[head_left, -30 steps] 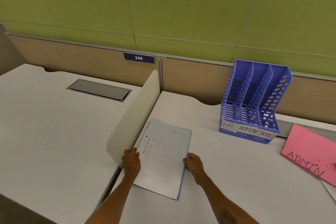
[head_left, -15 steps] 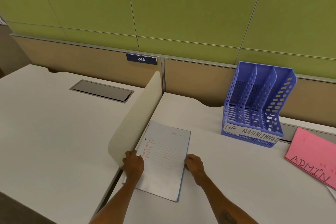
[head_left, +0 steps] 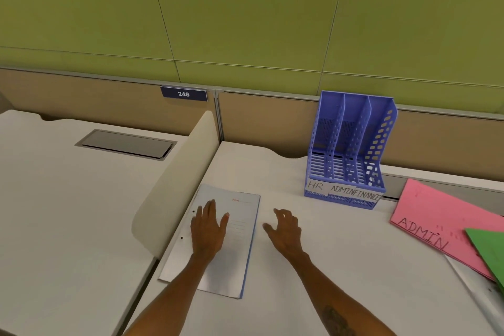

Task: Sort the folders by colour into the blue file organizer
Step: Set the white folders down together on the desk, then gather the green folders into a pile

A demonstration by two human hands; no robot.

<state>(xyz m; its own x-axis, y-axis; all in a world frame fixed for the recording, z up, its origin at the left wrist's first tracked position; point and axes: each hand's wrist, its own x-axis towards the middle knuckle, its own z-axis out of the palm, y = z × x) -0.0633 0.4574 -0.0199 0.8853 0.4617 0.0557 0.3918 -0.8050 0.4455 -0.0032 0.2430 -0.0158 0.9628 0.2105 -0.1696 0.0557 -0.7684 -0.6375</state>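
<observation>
The pale blue folder (head_left: 231, 267), printed with red lines, lies flat on the desk (head_left: 341, 267), front-left of the organizer (head_left: 351, 144). The left hand (head_left: 208, 229) rests on the folder, fingers straight. The right hand (head_left: 285, 229) is beside the folder, towards the organizer, fingers loosely spread and holding nothing. A pink folder (head_left: 436, 215) and a green folder (head_left: 491, 251) lie right of the organizer.

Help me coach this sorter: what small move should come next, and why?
Probably slip the right hand under the right edge of the pale blue folder to lift it. The left hand lies flat on it, the right is open beside it, and the blue file organizer stands empty.
</observation>
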